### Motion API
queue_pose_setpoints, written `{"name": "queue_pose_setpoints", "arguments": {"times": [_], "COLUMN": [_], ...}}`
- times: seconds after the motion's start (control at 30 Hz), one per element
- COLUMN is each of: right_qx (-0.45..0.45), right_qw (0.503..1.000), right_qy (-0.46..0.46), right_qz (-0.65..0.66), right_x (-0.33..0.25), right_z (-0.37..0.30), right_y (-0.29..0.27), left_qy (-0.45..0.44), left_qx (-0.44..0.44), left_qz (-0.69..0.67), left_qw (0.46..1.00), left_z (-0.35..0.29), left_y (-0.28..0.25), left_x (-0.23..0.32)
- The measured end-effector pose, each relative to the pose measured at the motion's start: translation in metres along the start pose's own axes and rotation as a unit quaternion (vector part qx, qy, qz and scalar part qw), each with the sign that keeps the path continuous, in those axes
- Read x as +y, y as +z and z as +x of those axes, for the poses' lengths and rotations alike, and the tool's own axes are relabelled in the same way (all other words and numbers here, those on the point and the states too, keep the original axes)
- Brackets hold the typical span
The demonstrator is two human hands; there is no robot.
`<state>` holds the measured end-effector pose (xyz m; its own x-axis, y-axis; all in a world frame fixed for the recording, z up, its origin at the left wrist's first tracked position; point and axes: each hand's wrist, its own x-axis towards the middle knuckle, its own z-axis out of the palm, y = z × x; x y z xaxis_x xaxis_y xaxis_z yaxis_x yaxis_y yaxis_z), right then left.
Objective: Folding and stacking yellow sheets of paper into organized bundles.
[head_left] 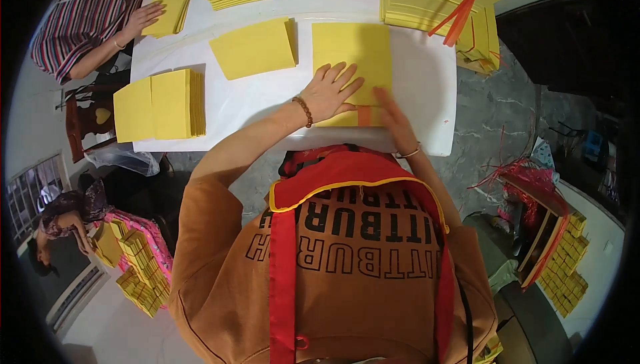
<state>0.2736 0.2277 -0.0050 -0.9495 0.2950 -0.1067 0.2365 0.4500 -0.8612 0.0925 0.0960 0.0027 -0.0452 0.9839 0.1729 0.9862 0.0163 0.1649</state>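
Table (pixel 427 97) spreads past yellow paper (pixel 350 43), whose edge right hand (pixel 399 126) perhaps touches.

Handled paper (pixel 351 44) was plain yel. w/ orange strip (pixel 364 116). Tabletop (pixel 427 84) was wht. Apron (pixel 340 184) was red w/ yel. trim; sweatshirt (pixel 363 317) was brn w/ blk lettering. Bead bracelet (pixel 304 111) was dk brn. Co-worker's top (pixel 87 17) showed multicol. stripes, incl. red & wht. Floor (pixel 483 171) was gry w/ wht veining. Ribbon (pixel 459 23) was red-orange.
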Motion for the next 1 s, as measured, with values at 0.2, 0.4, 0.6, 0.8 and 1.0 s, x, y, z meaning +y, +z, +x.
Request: {"name": "queue_pose_setpoints", "arguments": {"times": [0.2, 0.4, 0.6, 0.8, 1.0], "right_qx": [0.055, 0.132, 0.254, 0.205, 0.173], "right_qw": [0.927, 0.919, 0.937, 0.959, 0.978], "right_qy": [0.057, 0.059, -0.128, -0.107, -0.087], "right_qz": [0.367, 0.366, 0.202, 0.162, 0.080], "right_x": [0.026, -0.009, -0.035, -0.024, -0.014], "right_z": [0.007, 0.007, 0.007, 0.005, 0.007], "right_y": [-0.008, -0.012, -0.017, -0.012, -0.006], "left_qy": [0.032, 0.002, -0.038, -0.091, -0.176], "left_qx": [-0.059, 0.009, 0.153, 0.215, 0.124], "left_qz": [0.084, 0.197, -0.012, 0.130, 0.242], "left_qw": [0.994, 0.980, 0.987, 0.964, 0.946], "left_z": [0.008, 0.013, 0.004, -0.057, -0.081], "left_y": [-0.003, 0.006, -0.051, -0.110, -0.049], "left_x": [0.009, 0.027, 0.020, -0.025, -0.113]}}
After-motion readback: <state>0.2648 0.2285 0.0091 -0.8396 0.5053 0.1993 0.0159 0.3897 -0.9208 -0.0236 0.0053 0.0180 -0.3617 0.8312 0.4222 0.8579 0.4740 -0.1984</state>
